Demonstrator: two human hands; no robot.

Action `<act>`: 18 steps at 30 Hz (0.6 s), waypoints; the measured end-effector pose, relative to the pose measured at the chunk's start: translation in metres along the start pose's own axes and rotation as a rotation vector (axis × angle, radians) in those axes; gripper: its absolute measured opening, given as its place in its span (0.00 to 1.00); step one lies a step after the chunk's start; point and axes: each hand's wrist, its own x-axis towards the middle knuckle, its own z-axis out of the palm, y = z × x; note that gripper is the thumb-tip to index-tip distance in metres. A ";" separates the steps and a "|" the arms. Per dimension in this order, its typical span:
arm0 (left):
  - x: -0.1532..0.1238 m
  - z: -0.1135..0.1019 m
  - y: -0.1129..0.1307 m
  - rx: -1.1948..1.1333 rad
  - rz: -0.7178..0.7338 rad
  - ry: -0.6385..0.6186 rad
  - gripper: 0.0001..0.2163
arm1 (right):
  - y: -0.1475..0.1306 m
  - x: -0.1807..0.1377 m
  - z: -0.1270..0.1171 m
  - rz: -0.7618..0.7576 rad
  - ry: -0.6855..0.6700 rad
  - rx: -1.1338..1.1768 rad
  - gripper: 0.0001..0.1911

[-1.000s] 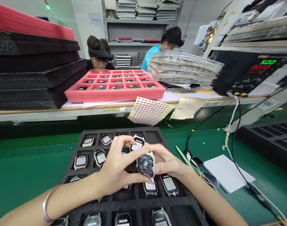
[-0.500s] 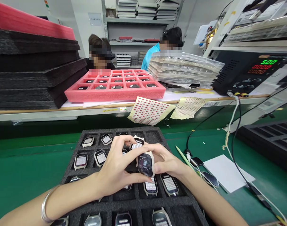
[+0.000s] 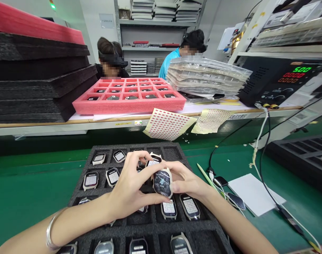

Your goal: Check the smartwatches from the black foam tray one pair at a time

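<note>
A smartwatch body (image 3: 162, 183) with a pale case and a dark lit screen is held above the foam tray, its screen facing me. My right hand (image 3: 186, 181) is closed on its right side, the thumb pressed at the edge. Around its left side, my left hand (image 3: 133, 183) has index finger at the top and thumb by the lower edge. Just behind the fingers is another watch body (image 3: 153, 160), partly hidden. Below my hands, the black foam tray (image 3: 147, 225) carries several strapless watches with list-like screens, such as one watch (image 3: 189, 206) at right.
A pink foam tray (image 3: 129, 107) of watch parts sits on the shelf ahead, between stacked black foam (image 3: 39, 84) and clear plastic trays (image 3: 205, 77). Sticker sheets (image 3: 168, 125) hang from its edge. At right are cables, a white pad (image 3: 256, 194) and a power supply (image 3: 277, 81). Two people work opposite.
The held watch has risen slightly and tilted a little, with a bright reflection now on its screen. Both hands keep nearly the same place.
</note>
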 end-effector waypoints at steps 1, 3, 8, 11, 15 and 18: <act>0.000 0.000 0.000 0.001 0.001 -0.005 0.27 | 0.000 0.000 0.000 0.005 -0.011 0.004 0.21; 0.000 0.000 0.001 0.001 0.009 -0.020 0.28 | 0.000 0.001 0.000 -0.002 -0.047 0.018 0.21; 0.001 -0.001 0.001 -0.001 0.016 -0.020 0.28 | 0.000 0.001 -0.001 -0.030 -0.062 0.012 0.20; 0.002 -0.001 0.000 0.000 0.013 -0.013 0.27 | 0.001 0.000 -0.001 -0.019 -0.056 0.006 0.21; 0.001 -0.001 0.000 0.009 0.013 -0.021 0.26 | 0.002 0.000 -0.002 0.001 -0.047 0.005 0.21; 0.000 -0.001 0.001 0.014 0.015 -0.020 0.27 | 0.002 0.001 -0.002 -0.002 -0.058 0.002 0.20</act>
